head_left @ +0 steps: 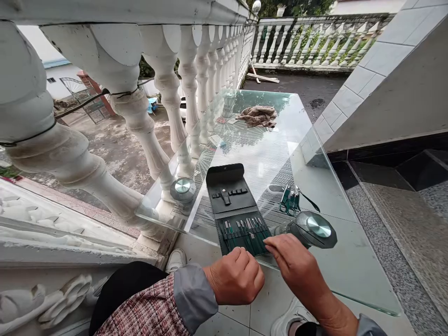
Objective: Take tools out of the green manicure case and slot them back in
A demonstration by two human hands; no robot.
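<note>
A dark manicure case (233, 203) lies unfolded on the glass table. Its upper flap has bare loops and a snap strap, while slim green-handled manicure tools (250, 228) fill the slots of the lower panel. My left hand (238, 275) is curled into a fist at the case's near edge; whatever it may grip is hidden. At the near right corner of the case, my right hand (297, 261) has its fingertips pinched together, on something too small to make out. To the right lie green nail clippers and scissors (290, 200), close together on the glass.
The glass table (357, 261) rests on legs with round metal caps, one cap (317, 227) beside my right hand, another (183, 185) left of the case. A crumpled brown cloth (257, 115) lies toward the far end. White balusters (170, 88) line the left; steps (402, 205) stand right.
</note>
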